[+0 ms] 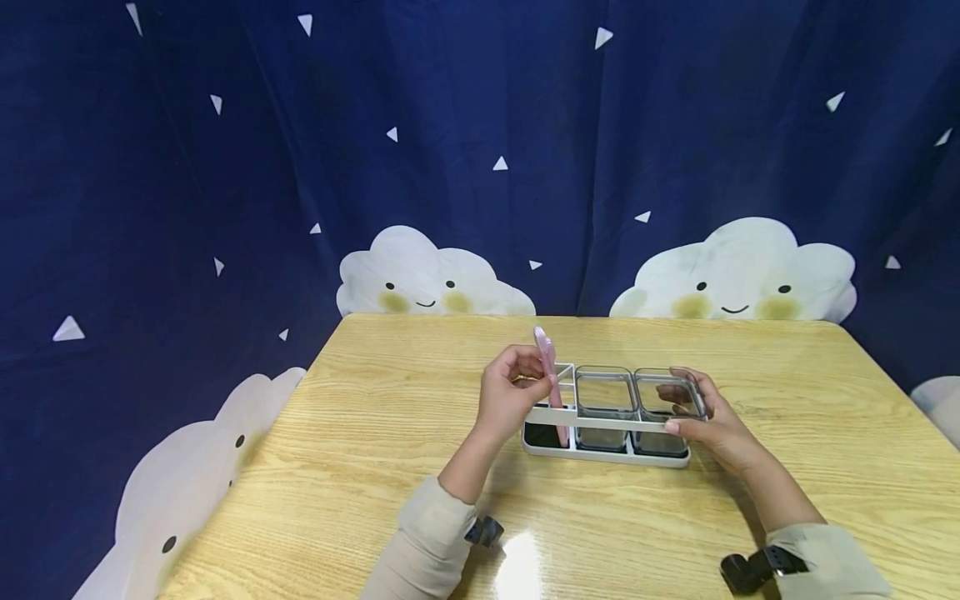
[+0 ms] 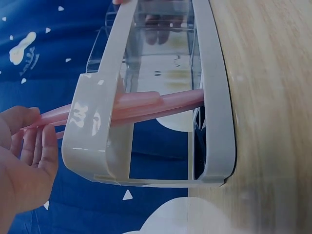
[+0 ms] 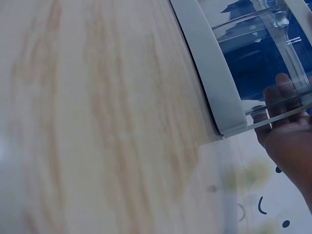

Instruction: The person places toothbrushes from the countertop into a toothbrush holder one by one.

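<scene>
My left hand (image 1: pixel 510 387) pinches long pink plastic pieces (image 1: pixel 548 358) near their upper ends, at the left of a white holder (image 1: pixel 600 421). In the left wrist view the pink pieces (image 2: pixel 139 103) pass down through the holder's top frame (image 2: pixel 87 122), their lower ends at the base. Two clear square cups (image 1: pixel 606 409) stand side by side in the middle and right sections. My right hand (image 1: pixel 716 429) grips the holder's right end, thumb on the front bar and fingers behind the right cup (image 1: pixel 670 410). In the right wrist view its fingers (image 3: pixel 287 97) show beside the clear plastic.
The holder's base (image 1: pixel 607 457), with dark sections, is on a light wood table (image 1: pixel 375 417). Behind the table hangs a dark blue curtain (image 1: pixel 465 192) with white triangles and smiling clouds. Each wrist wears a black camera (image 1: pixel 486 531) on a strap.
</scene>
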The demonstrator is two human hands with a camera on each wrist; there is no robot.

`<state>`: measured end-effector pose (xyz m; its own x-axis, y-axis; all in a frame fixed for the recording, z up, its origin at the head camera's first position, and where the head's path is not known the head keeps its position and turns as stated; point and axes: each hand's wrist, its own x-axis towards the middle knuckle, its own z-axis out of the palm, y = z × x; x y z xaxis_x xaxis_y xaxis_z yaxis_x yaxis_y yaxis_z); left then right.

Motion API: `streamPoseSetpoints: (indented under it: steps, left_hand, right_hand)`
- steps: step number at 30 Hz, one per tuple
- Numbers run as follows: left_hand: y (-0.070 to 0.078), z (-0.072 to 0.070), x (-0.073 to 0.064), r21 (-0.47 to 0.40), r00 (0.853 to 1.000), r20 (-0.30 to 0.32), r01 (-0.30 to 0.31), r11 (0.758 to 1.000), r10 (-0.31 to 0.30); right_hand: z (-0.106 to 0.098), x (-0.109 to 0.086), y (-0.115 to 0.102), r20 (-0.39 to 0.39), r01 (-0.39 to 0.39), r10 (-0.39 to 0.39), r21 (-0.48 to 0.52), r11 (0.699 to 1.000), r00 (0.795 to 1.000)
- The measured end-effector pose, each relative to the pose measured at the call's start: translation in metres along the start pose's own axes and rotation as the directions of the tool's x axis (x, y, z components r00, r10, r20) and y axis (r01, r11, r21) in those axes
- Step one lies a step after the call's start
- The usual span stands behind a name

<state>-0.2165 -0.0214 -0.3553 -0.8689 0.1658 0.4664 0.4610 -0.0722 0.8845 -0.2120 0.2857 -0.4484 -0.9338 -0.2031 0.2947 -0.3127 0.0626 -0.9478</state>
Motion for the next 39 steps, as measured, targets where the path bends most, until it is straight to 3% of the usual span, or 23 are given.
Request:
streamPoseSetpoints:
  steps: [12, 18, 25, 32, 39]
  left_hand:
    - [-0.0025, -0.002, -0.005, 0.031, 0.997, 0.068, -0.033, 0.999, 0.03]
    - [-0.0048, -0.0032, -0.0061, 0.015, 0.994, 0.112, -0.019, 1.0, 0.018]
    - [-0.0062, -0.0038, -0.0078, 0.02, 0.993, 0.12, -0.016, 1.0, 0.014]
    - [-0.006, -0.0049, -0.0081, 0.021, 0.993, 0.117, 0.024, 0.999, -0.026]
    - [-0.0044, -0.0056, -0.0076, 0.042, 0.995, 0.082, 0.05, 0.998, -0.053]
  right_hand:
    - [-0.0009, -0.0005, 0.0009, 0.001, -0.007, 0.007, 0.004, 1.0, 1.0]
    - [0.0002, -0.001, 0.0, 0.005, 0.009, -0.009, 0.015, 1.0, 1.0]
    - [0.0008, -0.0017, -0.0005, 0.002, 0.005, -0.005, 0.013, 1.0, 1.0]
    - [0.001, -0.0024, -0.0003, -0.003, 0.004, -0.004, 0.017, 1.0, 1.0]
    - [-0.0001, -0.0011, 0.0006, 0.0, -0.004, 0.004, 0.01, 1.0, 1.0]
